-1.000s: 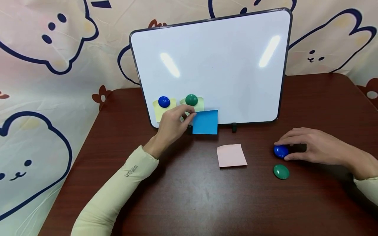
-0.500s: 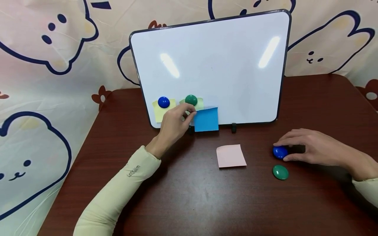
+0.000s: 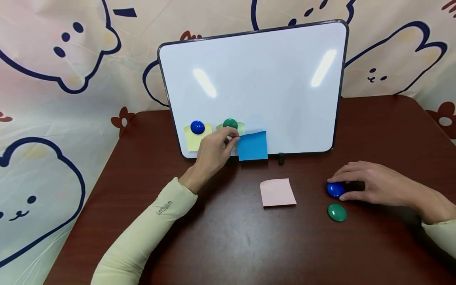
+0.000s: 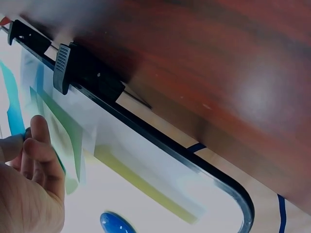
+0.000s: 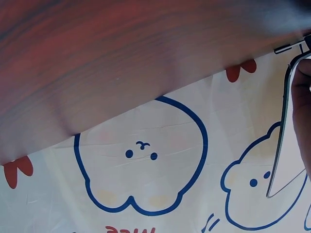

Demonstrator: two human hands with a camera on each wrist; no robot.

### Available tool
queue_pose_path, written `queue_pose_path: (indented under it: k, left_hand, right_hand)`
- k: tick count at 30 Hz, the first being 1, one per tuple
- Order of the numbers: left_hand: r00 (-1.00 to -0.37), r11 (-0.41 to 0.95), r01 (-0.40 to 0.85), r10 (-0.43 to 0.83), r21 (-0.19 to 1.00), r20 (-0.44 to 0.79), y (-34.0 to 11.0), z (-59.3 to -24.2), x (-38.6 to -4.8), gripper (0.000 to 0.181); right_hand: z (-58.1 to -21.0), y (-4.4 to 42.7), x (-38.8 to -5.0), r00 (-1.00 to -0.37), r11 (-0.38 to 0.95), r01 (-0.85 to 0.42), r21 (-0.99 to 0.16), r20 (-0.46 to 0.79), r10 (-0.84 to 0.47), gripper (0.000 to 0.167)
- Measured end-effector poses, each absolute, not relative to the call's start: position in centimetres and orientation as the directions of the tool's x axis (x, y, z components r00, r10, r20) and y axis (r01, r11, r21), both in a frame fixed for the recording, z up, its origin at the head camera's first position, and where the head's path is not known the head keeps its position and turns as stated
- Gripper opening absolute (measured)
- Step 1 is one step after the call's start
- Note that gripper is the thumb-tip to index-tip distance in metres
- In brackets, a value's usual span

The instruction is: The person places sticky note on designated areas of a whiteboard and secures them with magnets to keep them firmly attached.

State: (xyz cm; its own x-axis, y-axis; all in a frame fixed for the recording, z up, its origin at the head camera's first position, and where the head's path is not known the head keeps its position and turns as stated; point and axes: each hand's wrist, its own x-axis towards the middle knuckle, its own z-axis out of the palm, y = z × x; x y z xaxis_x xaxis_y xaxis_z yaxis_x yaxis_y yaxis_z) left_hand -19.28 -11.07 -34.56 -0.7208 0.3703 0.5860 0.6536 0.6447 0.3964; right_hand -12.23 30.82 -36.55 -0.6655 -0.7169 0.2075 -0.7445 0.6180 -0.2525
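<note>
The left hand (image 3: 213,152) pinches the left edge of a blue sticky note (image 3: 253,146) at the whiteboard's lower edge; the left wrist view shows the thumb and fingers (image 4: 36,170) on the blue paper (image 4: 13,104). On the whiteboard (image 3: 256,87), a blue magnet (image 3: 197,127) sits on a yellow note (image 3: 193,142) and a green magnet (image 3: 230,123) on a pale green note (image 3: 241,128), partly behind the hand. The right hand (image 3: 382,186) holds another blue magnet (image 3: 335,190) between thumb and fingers at the table. Little of that hand (image 5: 302,111) shows in the right wrist view.
A pink note (image 3: 278,192) lies on the dark wooden table (image 3: 228,245), left of a loose green magnet (image 3: 337,212). Black clips (image 3: 281,158) (image 4: 80,70) stand along the board's bottom edge. A patterned cloth (image 3: 42,111) hangs behind.
The left hand has shifted slightly right with the blue note, which is a little higher against the board's lower edge. The right hand keeps its grip on the blue magnet. The head view has tilted slightly.
</note>
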Motion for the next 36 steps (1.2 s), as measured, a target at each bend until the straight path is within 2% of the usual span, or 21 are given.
queue_pose_path:
  k: [18,36]
  left_hand:
    - [-0.704,0.67,0.651,0.359,0.356,0.612,-10.3,-34.6,-19.5,0.011]
    - [-0.697,0.661,0.652,0.329,0.371,0.637,-9.3,-34.5,-19.9,0.011]
  right_hand:
    - [-36.5,30.5,-12.1,-0.69,0.651,-0.722,-0.235,0.177,-0.702,0.047]
    - [-36.4,30.6,-12.0,-0.694,0.657,-0.718,-0.23,0.174,-0.699,0.047]
